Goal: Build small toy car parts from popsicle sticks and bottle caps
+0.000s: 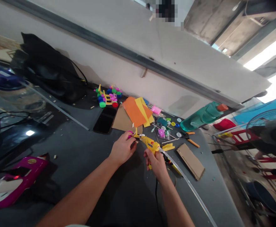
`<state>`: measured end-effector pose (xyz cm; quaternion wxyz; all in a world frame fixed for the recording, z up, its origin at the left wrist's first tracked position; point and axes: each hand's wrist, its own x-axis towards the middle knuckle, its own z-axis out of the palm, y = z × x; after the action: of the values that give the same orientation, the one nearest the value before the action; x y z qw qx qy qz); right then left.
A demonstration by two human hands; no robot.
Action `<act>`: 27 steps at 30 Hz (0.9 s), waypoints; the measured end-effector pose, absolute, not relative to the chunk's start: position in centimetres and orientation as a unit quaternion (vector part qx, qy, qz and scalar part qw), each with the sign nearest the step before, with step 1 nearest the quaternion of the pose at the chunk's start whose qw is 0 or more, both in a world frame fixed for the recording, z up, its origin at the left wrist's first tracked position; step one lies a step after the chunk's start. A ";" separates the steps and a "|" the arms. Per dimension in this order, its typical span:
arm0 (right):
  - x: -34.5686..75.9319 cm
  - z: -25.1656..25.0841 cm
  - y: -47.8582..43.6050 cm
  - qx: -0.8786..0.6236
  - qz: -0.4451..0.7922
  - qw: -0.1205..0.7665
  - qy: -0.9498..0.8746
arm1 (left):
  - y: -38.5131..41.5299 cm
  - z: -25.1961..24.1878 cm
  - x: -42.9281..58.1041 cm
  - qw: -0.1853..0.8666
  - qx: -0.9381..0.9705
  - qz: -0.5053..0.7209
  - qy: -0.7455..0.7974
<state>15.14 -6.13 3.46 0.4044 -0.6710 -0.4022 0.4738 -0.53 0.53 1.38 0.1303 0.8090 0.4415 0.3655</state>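
Note:
A yellow hot glue gun (149,143) is in my right hand (157,163), its fingers wrapped round the handle. A long clear glue stick (190,186) runs out of its back towards the lower right. The nozzle points left, close to a small pink and yellow piece (136,133) pinched in my left hand (122,148). Whether nozzle and piece touch, I cannot tell. My left fingers hide part of the piece. A sheet of cardboard (119,119) with orange paper (133,110) and yellow paper (143,110) on it lies just beyond.
Small colourful assembled models (107,97) and a black phone (105,120) lie at the back left. To the right are a green bottle (200,117), orange-handled pliers (192,142) and folded cardboard (191,161). A magenta device (25,173) sits at left; a fan (272,135) stands beyond the table edge.

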 end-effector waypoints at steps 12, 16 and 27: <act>15.0 3.7 -6.2 -0.687 0.459 0.392 -0.404 | 0.7 0.8 -0.6 0.134 0.803 0.337 0.472; 15.0 3.8 -6.1 -0.686 0.459 0.393 -0.405 | 0.7 0.7 -0.5 0.127 0.794 0.343 0.485; 14.9 3.9 -6.0 -0.690 0.457 0.386 -0.408 | 0.8 0.3 -0.4 0.126 0.795 0.336 0.489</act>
<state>14.90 -5.97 3.91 0.3860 -0.6898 -0.4075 0.4573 -0.44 0.82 0.33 0.1261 0.7948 0.4892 0.3363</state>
